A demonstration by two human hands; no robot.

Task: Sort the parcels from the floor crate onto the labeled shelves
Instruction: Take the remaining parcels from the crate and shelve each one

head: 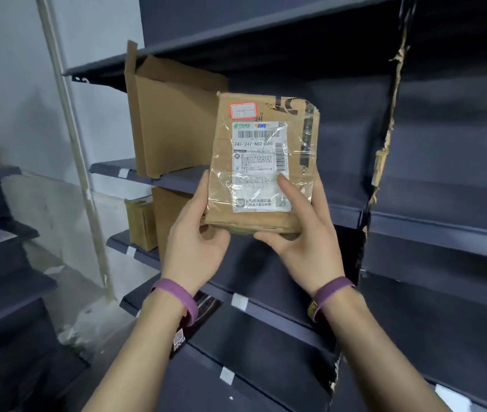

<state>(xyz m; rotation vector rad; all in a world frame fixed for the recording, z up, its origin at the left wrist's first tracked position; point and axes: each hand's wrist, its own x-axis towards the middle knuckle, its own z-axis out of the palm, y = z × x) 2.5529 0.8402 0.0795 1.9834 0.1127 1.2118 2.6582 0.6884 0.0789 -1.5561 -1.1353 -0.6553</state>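
Note:
A flat brown cardboard parcel (269, 138) with a white shipping label and a small red-framed sticker is held upright in front of the dark shelves (432, 215). My left hand (194, 242) grips its lower left edge, thumb along the side. My right hand (301, 239) holds its lower right corner, thumb pressed on the label. Both wrists wear purple bands. The floor crate is out of view.
An open cardboard box (165, 120) stands on the upper-middle shelf behind the parcel. Two smaller boxes (142, 224) sit one shelf lower. White label tags (239, 301) mark the shelf edges. A torn cardboard strip (390, 114) runs down the upright. Another dark rack (4, 263) stands at left.

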